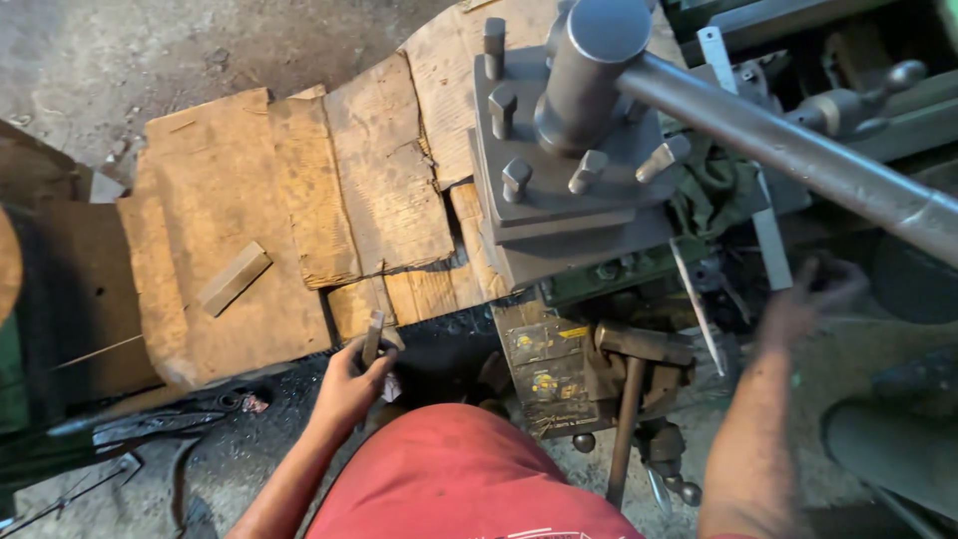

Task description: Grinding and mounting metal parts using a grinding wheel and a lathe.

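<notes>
From the head camera, my left hand [351,381] closes its fingers [377,361] around a small dark flat metal bar [372,337], held upright just off the near edge of the worn, scored wooden boards [299,200] covering the counter. My right hand [813,294] reaches toward the dark machine bed beside a thin steel ruler [768,235]; blurred, so I cannot tell how its fingers are set. The bar looks lightly pinched and could slip to the grimy floor [239,439]. The long grey steel lever [798,150] of the square bolted tool post [569,150] juts over my right forearm, a likely knock. A hammer [639,349] rests below. The shop is dim, oily, cluttered.
</notes>
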